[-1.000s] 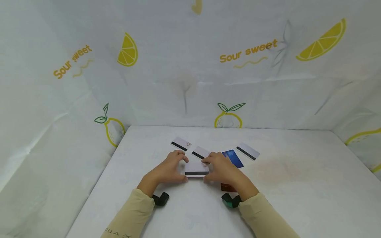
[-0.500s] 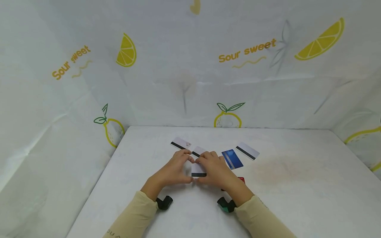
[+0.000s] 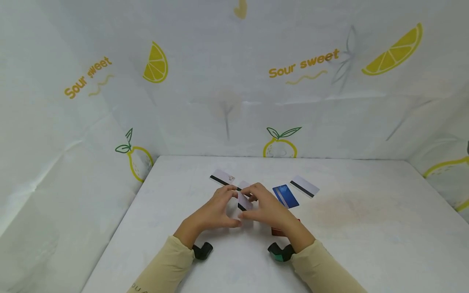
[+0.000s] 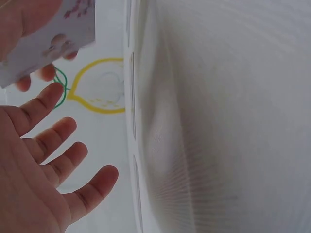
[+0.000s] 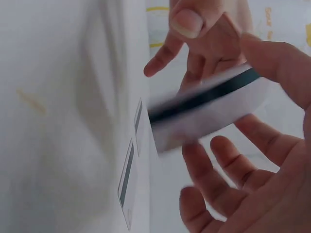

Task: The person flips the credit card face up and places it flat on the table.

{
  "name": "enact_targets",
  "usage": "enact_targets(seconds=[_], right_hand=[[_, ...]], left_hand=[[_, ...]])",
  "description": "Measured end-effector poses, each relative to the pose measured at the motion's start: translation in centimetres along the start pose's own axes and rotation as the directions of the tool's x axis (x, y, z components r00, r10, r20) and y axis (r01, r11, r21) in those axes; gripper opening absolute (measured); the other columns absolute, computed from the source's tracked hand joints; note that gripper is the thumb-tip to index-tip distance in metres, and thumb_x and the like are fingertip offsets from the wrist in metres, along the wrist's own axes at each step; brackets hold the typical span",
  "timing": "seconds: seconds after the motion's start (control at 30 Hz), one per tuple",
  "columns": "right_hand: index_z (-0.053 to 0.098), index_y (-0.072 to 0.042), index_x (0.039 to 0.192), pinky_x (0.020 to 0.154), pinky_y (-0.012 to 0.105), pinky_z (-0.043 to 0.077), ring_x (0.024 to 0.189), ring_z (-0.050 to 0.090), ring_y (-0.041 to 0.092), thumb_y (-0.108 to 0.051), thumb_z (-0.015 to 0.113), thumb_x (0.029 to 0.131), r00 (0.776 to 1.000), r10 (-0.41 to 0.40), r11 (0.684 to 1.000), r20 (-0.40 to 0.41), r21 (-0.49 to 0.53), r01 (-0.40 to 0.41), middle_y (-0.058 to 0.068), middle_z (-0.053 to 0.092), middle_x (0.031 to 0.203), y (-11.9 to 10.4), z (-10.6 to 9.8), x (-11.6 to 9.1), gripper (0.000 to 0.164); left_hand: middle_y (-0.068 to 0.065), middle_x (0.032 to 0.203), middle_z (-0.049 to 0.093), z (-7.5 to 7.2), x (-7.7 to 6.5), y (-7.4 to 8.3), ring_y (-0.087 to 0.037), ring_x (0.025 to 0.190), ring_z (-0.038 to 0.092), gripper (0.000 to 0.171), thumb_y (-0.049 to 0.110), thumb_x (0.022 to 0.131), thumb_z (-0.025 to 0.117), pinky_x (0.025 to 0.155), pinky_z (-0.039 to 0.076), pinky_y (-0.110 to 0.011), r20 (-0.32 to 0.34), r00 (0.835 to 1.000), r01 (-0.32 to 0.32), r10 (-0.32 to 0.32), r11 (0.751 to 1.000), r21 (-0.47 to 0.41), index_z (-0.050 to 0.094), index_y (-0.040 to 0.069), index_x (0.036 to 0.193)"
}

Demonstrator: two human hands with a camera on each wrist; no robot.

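My right hand [image 3: 265, 207] pinches a white magnetic-stripe card [image 3: 244, 202] by its edge, thumb on one side and fingers on the other. The card is tilted above the table, and its black stripe [image 5: 206, 102] shows blurred in the right wrist view. Whether more cards lie behind it, I cannot tell. My left hand [image 3: 216, 208] faces it from the left, its fingers [image 4: 63, 131] spread and loosely bent, apart from the card in the left wrist view. Just beyond the hands lies another white striped card [image 3: 243, 185], partly covered by the right fingers.
On the white table [image 3: 366, 244], a white striped card [image 3: 222, 176] lies at the back left. A blue card [image 3: 286, 196] and a white striped card [image 3: 305, 186] lie to the right. A red card [image 3: 279, 231] shows partly under my right wrist.
Both hands held the white card level between them and shifted it slightly right. Now the left fingers are off it, and the right hand has tilted it up and turned it.
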State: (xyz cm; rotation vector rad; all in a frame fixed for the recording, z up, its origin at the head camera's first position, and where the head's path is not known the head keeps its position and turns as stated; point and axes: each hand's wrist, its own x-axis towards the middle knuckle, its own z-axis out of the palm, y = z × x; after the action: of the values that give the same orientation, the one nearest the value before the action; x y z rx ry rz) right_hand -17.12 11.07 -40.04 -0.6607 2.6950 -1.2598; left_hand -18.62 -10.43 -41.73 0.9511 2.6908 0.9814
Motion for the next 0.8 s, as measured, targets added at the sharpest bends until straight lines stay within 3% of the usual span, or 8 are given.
enact_targets(seconds=[0.23,0.4,0.57,0.67,0.8], right_hand=[[0.053,-0.013,0.126,0.101,0.050,0.047,0.119,0.061,0.025,-0.023,0.079,0.080,0.999,0.025,0.955,0.048,0.294,-0.038,0.004,0.057,0.129,-0.2,-0.2,0.1,0.054],[0.051,-0.011,0.127,0.102,0.050,0.047,0.123,0.059,0.029,-0.021,0.079,0.082,0.998,0.028,0.942,0.059,0.333,-0.046,0.009,0.055,0.135,-0.1,-0.5,0.0,0.054],[0.049,-0.010,0.130,0.094,0.043,0.053,0.126,0.057,0.032,-0.019,0.078,0.083,0.996,0.039,0.912,0.076,0.404,-0.066,0.017,0.050,0.140,0.1,-0.9,0.0,0.056],[0.047,-0.007,0.132,0.092,0.040,0.055,0.127,0.057,0.032,-0.018,0.078,0.084,0.995,0.037,0.899,0.088,0.433,-0.071,0.018,0.050,0.140,0.3,-1.0,0.0,0.058],[0.048,-0.008,0.132,0.097,0.045,0.051,0.126,0.057,0.030,-0.022,0.079,0.083,0.996,0.046,0.925,0.076,0.374,-0.071,0.012,0.054,0.137,0.7,-1.1,0.1,0.059]], left_hand=[[-0.003,0.146,0.038,0.0,-0.1,0.1,-0.027,0.143,0.026,0.057,0.030,0.072,0.085,0.113,0.032,-0.050,-0.026,1.000,-0.010,0.009,1.000,-0.011,0.056,0.013,0.118],[-0.006,0.150,0.036,-0.1,-0.1,-0.1,-0.027,0.145,0.025,0.052,0.032,0.073,0.084,0.111,0.034,-0.052,-0.021,1.000,0.021,-0.021,1.000,-0.023,0.056,0.015,0.114],[-0.009,0.151,0.035,-0.3,-0.2,-0.3,-0.027,0.145,0.024,0.054,0.031,0.075,0.082,0.111,0.034,-0.053,-0.015,0.999,0.036,-0.037,0.998,-0.047,0.055,0.012,0.117],[-0.006,0.151,0.035,-0.3,-0.2,-0.4,-0.025,0.145,0.024,0.053,0.032,0.075,0.081,0.112,0.034,-0.052,-0.007,0.999,0.045,-0.045,0.998,-0.042,0.056,0.015,0.118],[-0.004,0.151,0.035,-0.5,-0.2,-0.4,-0.026,0.144,0.025,0.045,0.034,0.075,0.081,0.110,0.036,-0.052,-0.013,0.998,0.058,-0.059,0.998,-0.030,0.058,0.022,0.112]])
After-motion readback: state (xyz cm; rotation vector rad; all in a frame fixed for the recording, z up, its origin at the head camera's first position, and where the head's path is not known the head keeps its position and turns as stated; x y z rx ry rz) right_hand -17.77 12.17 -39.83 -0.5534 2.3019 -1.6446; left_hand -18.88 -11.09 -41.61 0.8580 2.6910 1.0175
